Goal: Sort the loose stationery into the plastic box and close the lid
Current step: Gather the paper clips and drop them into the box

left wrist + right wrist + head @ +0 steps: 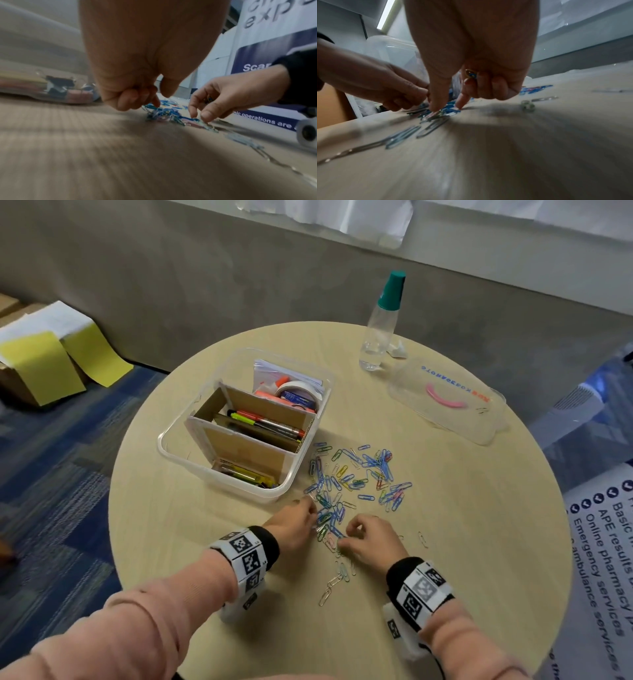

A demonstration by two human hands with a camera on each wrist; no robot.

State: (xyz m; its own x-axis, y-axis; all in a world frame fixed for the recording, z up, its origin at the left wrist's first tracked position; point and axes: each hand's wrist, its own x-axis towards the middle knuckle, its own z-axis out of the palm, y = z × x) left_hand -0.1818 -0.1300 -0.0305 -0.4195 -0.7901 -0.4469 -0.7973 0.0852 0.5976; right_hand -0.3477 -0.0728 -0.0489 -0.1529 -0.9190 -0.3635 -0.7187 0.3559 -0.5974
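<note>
On a round, pale wooden table [445, 542], my left hand [294, 523] and right hand [371, 539] bent over a scatter of coloured wire paper clips [356, 477]. My left fingers [125, 100] were curled, tips touching the clips' near edge. My right thumb [436, 97] and forefinger pressed down on clips; the other fingers were curled in. The clear plastic box [246, 426] with cardboard dividers sat just left of the clips, open. Its clear lid [448, 398] with a pink handle lay apart, far right.
</note>
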